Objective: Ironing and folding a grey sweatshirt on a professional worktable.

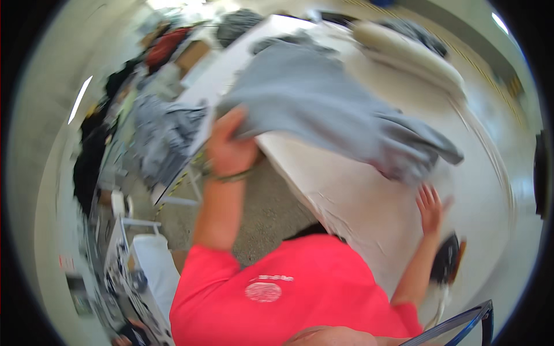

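Observation:
A grey garment [306,92], smeared by motion, stretches across the front of me above a white-covered table. My left hand [231,144] is closed on its left edge, the thumb lying over the cloth. The garment's right end bunches into folds, and a narrow part sticks out there. Just below that bunched end my right hand [430,209] is held over the white cover [369,202], fingers spread and nothing in them. To the right of my right forearm stands a dark object with a brown edge [447,259], possibly an iron, with a pale cord below it.
A cream padded roll [410,57] lies along the table's far right side. Grey cloth [239,26] is heaped at the far left end. More grey garments [164,135] hang over a side table on the left, near a cardboard box [192,56]. A white stand [156,271] is lower left.

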### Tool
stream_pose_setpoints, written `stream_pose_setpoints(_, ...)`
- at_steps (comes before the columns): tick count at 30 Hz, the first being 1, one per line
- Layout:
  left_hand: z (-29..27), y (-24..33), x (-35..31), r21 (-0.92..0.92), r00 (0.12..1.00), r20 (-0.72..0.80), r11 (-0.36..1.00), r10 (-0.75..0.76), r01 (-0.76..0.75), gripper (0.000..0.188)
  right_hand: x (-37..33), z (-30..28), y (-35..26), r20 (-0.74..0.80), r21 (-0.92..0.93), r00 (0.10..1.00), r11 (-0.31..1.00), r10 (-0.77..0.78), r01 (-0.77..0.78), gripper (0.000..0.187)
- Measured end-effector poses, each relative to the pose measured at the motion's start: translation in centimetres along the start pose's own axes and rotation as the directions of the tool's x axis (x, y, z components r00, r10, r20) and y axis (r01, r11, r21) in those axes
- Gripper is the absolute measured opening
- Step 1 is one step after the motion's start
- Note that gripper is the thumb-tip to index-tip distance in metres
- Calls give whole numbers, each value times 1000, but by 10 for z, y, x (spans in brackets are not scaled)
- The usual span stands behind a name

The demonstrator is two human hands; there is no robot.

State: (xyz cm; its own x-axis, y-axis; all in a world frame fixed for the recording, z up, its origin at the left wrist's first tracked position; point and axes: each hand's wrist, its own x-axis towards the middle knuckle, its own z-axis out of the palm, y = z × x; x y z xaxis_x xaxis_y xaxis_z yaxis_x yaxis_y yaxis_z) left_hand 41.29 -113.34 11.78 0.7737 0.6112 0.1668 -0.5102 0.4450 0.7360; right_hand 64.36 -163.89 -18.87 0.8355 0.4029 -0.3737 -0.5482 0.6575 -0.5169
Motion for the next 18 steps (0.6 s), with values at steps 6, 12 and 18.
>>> stream_pose_setpoints(6,-163,-15,-70,229,950,-143,925,-277,304,45,61,11,48,-201,-61,980,998,-10,-2,81)
stream_pose_setpoints(12,-157,-96,8,382,795,-188,703,-577,600,35,103,1,31,-473,-555,841,830,-264,-52,48)
stream_pose_setpoints(18,-135,-35,206,202,870,455,974,-187,104,39,62,137,-113,-412,-559,417,586,-810,587,21)
